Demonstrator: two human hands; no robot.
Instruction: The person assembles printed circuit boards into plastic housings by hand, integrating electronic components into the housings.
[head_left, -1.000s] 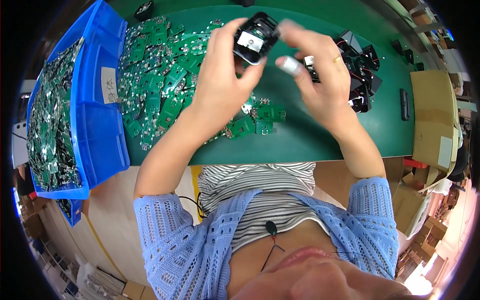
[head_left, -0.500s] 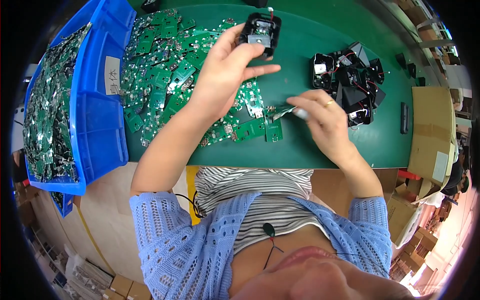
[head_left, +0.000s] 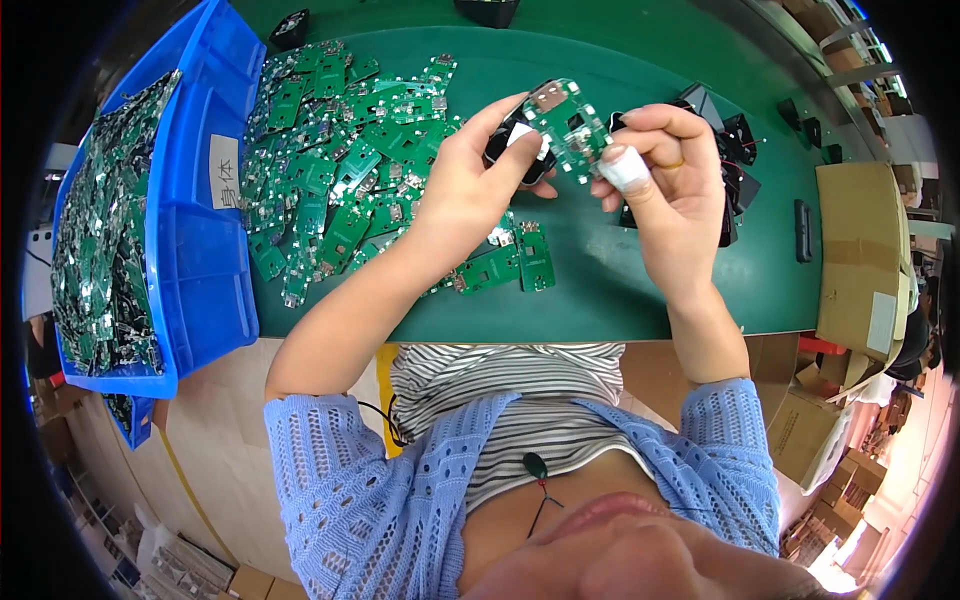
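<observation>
My left hand [head_left: 480, 165] grips a small black plastic housing [head_left: 503, 142], with the thumb across a white part inside it. Pinched in my right hand [head_left: 670, 180] is a green circuit board [head_left: 568, 128], its component side showing. A white wrap covers that hand's thumb. The board is held up right beside the housing and overlaps its edge in view; whether they touch I cannot tell. Under my left forearm and to its left, many loose green circuit boards [head_left: 345, 165] lie spread on the green table [head_left: 620, 290].
At the left stands a blue bin [head_left: 205, 250] heaped with circuit boards. Behind my right hand is a pile of black housings [head_left: 740, 190] with thin wires. A black bar-shaped piece [head_left: 803, 230] lies near the right edge, beside a cardboard box [head_left: 860, 260].
My right hand has lifted a circuit board off the table and brought it up to the housing. My left hand has moved slightly nearer and tilted the housing.
</observation>
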